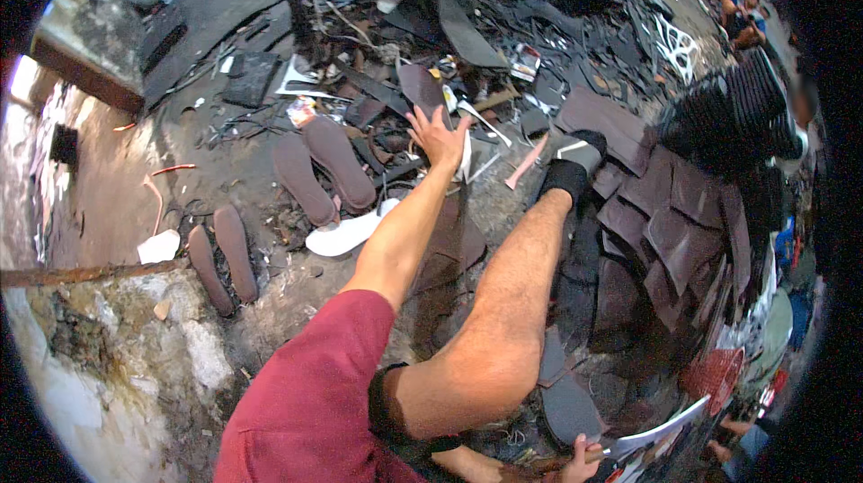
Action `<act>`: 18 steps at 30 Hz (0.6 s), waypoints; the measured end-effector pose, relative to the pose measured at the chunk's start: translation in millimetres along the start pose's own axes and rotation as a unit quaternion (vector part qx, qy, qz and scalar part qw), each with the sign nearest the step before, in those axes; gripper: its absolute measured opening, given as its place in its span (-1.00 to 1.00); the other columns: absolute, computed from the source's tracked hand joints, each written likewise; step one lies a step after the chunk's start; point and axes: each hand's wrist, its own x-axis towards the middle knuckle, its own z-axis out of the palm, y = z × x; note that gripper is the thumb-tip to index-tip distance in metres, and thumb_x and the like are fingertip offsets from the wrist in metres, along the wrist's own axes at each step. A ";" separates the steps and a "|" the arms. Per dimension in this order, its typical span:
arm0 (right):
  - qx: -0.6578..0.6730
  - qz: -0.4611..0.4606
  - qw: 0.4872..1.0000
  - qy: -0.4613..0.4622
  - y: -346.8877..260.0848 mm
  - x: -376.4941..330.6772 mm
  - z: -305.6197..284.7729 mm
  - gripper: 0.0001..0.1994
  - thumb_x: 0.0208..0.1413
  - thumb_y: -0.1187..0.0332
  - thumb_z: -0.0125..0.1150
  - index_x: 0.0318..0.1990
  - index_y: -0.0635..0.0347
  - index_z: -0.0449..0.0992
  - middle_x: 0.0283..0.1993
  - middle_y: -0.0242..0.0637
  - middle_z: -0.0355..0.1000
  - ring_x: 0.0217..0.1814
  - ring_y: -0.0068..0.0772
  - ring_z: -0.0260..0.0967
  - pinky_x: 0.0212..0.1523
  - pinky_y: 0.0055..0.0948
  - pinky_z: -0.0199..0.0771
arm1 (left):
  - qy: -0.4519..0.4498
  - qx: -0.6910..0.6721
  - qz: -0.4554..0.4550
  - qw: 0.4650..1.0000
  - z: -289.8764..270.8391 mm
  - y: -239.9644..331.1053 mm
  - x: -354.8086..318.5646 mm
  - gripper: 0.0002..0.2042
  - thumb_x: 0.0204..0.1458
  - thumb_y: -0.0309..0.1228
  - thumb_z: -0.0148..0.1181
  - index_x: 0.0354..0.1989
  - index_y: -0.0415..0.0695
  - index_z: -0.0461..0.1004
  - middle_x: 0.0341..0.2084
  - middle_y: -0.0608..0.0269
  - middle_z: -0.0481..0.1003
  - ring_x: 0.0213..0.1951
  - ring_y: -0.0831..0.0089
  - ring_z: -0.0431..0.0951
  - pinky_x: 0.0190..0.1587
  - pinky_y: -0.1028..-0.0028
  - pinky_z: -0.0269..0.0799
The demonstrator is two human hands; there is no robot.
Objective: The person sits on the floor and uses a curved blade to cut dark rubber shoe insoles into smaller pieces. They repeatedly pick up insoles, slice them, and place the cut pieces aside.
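L hand (438, 137) spread over dark oval soles (337, 159).

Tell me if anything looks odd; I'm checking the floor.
Yes: dark offcuts lie strewn across the floor beyond the left hand, while sole pairs lie orderly. Right hand grips a white sheet.

On the floor (225, 177), two sole cutouts (322, 166) lie side by side left of the left hand (438, 137). Another sole pair (221, 256) lies nearer the left wall. Stacked sheets (665, 222) lie right of the outstretched leg (512, 294). The right hand (580, 463) sits at the bottom edge.
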 end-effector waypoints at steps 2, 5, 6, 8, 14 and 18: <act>0.122 0.071 0.990 0.018 -18.1 -10.3 -25.6 -0.89 0.15 0.46 0.30 -0.27 0.34 0.57 -0.39 -0.26 0.50 -0.41 -0.35 0.33 -0.20 -0.37 0.50 | -0.005 -0.121 0.033 0.992 -22.2 37.4 -24.3 -0.49 -0.03 -0.15 0.38 0.07 -0.13 0.49 0.30 -0.25 0.18 0.37 -0.06 0.13 0.36 0.20 0.05; 0.103 0.045 0.993 0.034 -23.0 -12.9 -56.0 -0.72 0.14 0.47 0.28 -0.06 0.39 0.38 -0.22 -0.24 0.40 -0.27 -0.37 0.33 -0.07 -0.34 0.42 | -0.262 -0.405 0.056 0.874 -192.5 148.6 -76.8 -0.55 0.00 -0.35 0.35 0.06 -0.27 0.46 0.11 -0.03 0.44 0.19 0.26 0.40 0.22 0.33 0.30; 0.100 0.030 0.994 0.027 -26.4 -13.5 -66.5 -0.65 0.14 0.47 0.27 0.01 0.41 0.32 -0.17 -0.23 0.37 -0.23 -0.38 0.33 -0.03 -0.33 0.40 | -0.291 -0.422 0.189 0.838 -262.1 174.7 -89.6 -0.53 0.00 -0.33 0.34 0.09 -0.24 0.44 0.10 -0.06 0.44 0.17 0.15 0.42 0.22 0.23 0.30; 0.261 -0.048 0.962 -0.068 -74.4 -21.0 -87.4 -0.71 0.09 0.49 0.30 -0.12 0.31 0.31 -0.15 -0.25 0.33 -0.16 -0.40 0.31 -0.05 -0.36 0.37 | -0.459 -0.467 0.326 0.682 -328.0 207.5 -127.2 -0.29 0.01 -0.26 0.31 0.31 -0.26 0.15 0.30 -0.18 0.09 0.34 -0.04 0.09 0.34 0.11 0.05; 0.423 -0.098 0.892 -0.125 -186.2 -33.2 -89.9 -0.74 0.14 0.37 0.30 -0.11 0.23 0.39 -0.27 -0.27 0.42 -0.26 -0.42 0.38 -0.24 -0.42 0.44 | -0.754 -0.358 0.133 0.535 -387.4 240.2 -218.5 -0.13 -0.03 -0.31 0.35 0.42 -0.17 -0.03 0.20 -0.08 0.34 0.21 0.08 0.37 0.21 0.21 0.33; 0.305 -0.059 0.950 -0.017 -107.4 -48.2 -72.3 -0.65 0.27 0.18 0.15 0.10 0.16 0.41 -0.52 -0.42 0.38 -0.64 -0.63 0.21 -0.62 -0.65 0.25 | -0.652 -0.457 -0.011 0.605 -398.0 216.4 -190.3 -0.39 0.00 -0.30 0.40 0.23 -0.19 0.33 -0.04 0.20 0.53 0.04 0.37 0.49 0.14 0.35 0.39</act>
